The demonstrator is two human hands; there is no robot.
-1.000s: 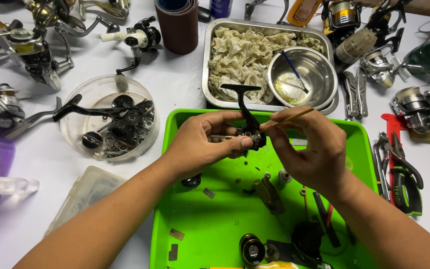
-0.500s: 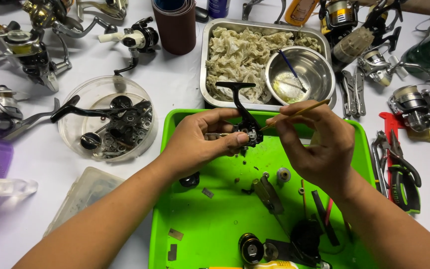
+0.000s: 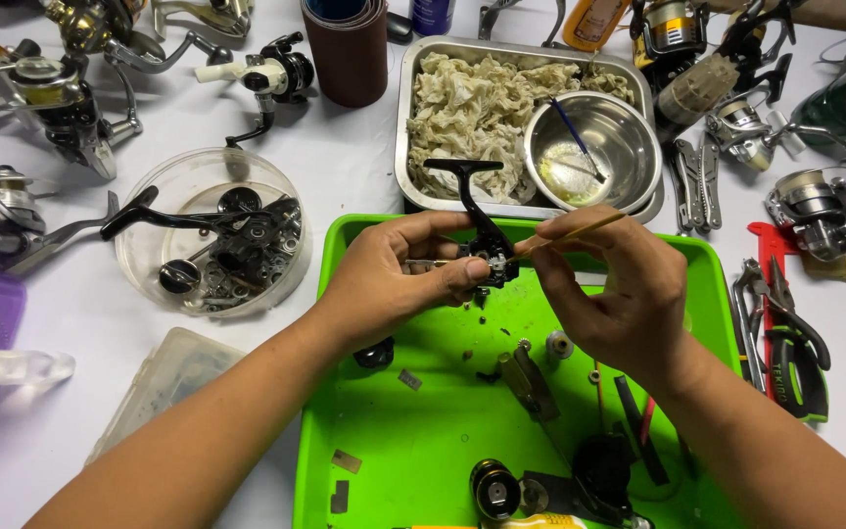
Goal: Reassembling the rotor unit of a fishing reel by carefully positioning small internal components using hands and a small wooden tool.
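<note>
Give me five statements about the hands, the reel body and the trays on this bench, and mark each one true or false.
1. The left hand holds a black reel body over the green tray. True.
2. The right hand is empty. False: it holds a thin wooden stick with its tip at the reel body.
3. The steel bowl sits in the metal pan beside crumpled rags. True.
4. The round clear tub is empty. False: it holds dark reel parts.
5. The pliers lie inside the green tray. False: they lie on the table to its right.

Blue labelled can (image 3: pixel 433 14) top centre; orange labelled bottle (image 3: pixel 591 22) beside.
</note>
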